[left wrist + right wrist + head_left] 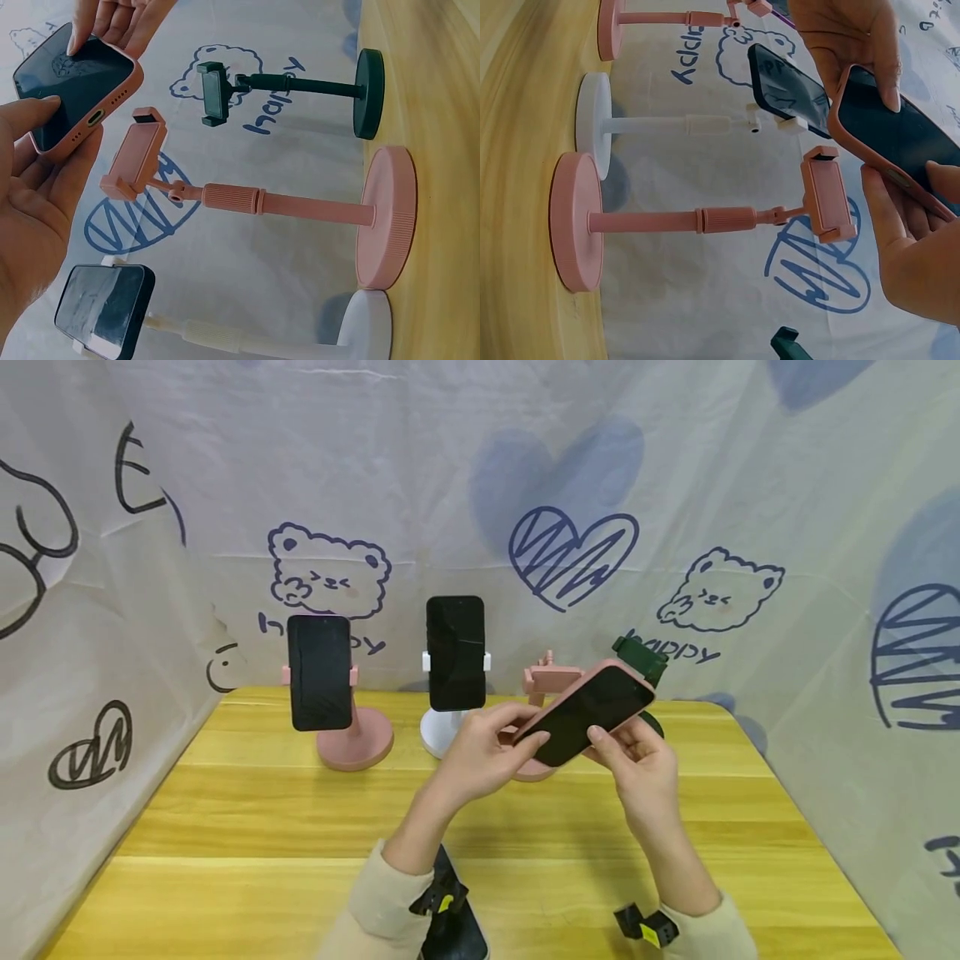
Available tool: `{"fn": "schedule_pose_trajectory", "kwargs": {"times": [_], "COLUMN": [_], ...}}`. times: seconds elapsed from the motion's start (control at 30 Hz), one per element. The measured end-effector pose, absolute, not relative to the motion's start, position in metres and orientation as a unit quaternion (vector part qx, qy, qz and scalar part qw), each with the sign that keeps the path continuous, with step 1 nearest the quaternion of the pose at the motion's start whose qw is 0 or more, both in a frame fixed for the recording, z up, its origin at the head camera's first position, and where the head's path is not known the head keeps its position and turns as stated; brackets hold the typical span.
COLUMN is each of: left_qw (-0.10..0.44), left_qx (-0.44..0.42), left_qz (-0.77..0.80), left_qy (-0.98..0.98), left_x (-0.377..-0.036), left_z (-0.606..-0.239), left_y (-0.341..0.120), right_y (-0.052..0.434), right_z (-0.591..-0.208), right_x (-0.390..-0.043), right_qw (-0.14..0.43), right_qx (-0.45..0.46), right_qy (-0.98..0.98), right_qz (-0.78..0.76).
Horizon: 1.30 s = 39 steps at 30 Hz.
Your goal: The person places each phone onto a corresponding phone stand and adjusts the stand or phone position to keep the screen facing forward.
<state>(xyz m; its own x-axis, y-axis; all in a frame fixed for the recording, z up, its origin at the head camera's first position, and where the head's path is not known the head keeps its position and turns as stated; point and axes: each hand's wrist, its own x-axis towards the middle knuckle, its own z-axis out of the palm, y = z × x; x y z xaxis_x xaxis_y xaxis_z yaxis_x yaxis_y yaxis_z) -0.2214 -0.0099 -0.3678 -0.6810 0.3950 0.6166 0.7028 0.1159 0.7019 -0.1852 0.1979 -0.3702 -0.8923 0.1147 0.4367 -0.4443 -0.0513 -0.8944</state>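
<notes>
I hold the pink-cased phone [588, 712] in both hands above the middle of the counter [225, 827], screen up and tilted, its far end raised toward the back edge. My left hand [480, 760] pinches its near end, fingers [45, 161] curled under the case and thumb on the glass. My right hand [641, 768] grips the right side, fingers wrapped beneath and thumb on the screen's edge. Just behind the phone stands the empty pink stand [259, 201], its clamp holding nothing, and beside it toward the right back corner the dark green stand [300, 84]. Along the back edge to the left, the white stand [444, 727] and another pink stand [360, 739] each carry a black phone upright.
</notes>
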Motion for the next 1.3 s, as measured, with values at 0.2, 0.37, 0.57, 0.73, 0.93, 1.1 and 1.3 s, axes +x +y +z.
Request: {"fn": "schedule_pose_trajectory", "kwargs": {"times": [0.2,0.37,0.57,0.73,0.93,1.1,1.3], "left_qw": [0.147,0.18,0.255,0.298,0.287,0.269,0.261], "left_qx": [-0.376,-0.37,-0.346,-0.317,-0.26,-0.238,-0.224], "left_qz": [-0.537,-0.536,-0.564,-0.563,-0.542,-0.541,-0.55], "left_qy": [-0.741,-0.737,-0.705,-0.703,-0.746,-0.761,-0.761], "left_x": [-0.226,-0.229,-0.236,-0.244,-0.252,-0.256,-0.258], "left_z": [-0.359,-0.352,-0.35,-0.353,-0.357,-0.358,-0.359], "left_y": [-0.007,-0.004,-0.001,0.001,0.005,0.011,0.016], "right_y": [0.199,0.203,0.21,0.215,0.218,0.221,0.223], "right_z": [-0.364,-0.353,-0.336,-0.319,-0.302,-0.297,-0.303], "right_x": [-0.194,-0.203,-0.217,-0.232,-0.249,-0.263,-0.274], "right_qw": [0.206,0.212,0.223,0.218,0.22,0.195,0.166], "right_qx": [0.134,0.143,0.164,0.188,0.177,0.176,0.182], "right_qy": [-0.651,-0.655,-0.655,-0.628,-0.621,-0.629,-0.629], "right_qz": [0.718,0.712,0.704,0.723,0.731,0.731,0.738]}}
